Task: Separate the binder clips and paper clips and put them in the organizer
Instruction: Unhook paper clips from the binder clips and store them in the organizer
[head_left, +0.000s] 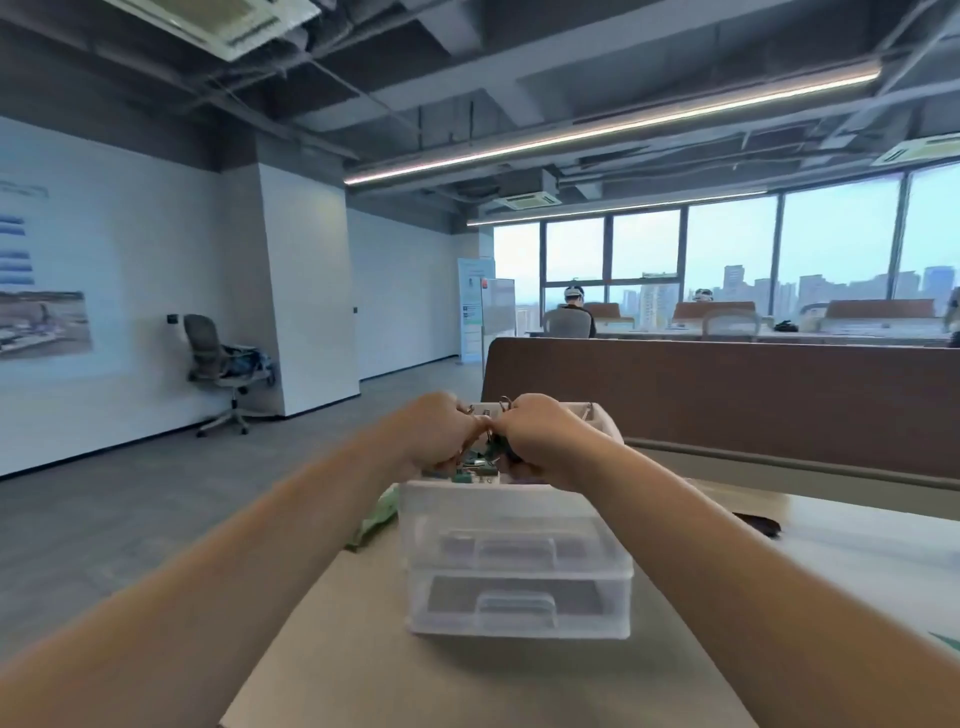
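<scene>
A clear plastic drawer organizer (519, 561) with two drawers stands on the table in front of me. Behind it lies a pile of binder clips (475, 465), some green and dark, partly hidden by the organizer's top. My left hand (436, 431) and my right hand (540, 434) meet above that pile, fingers curled, both pinching a cluster of dark binder clips with wire handles (496, 441). A white compartment tray (602, 421) shows behind my right hand. Paper clips are too small to tell apart.
A green cloth or bag (376, 519) lies left of the organizer. A dark object (758, 522) rests on the table at right. A brown desk partition (727, 395) rises behind. An office chair (218, 358) stands by the left wall; people sit at far desks.
</scene>
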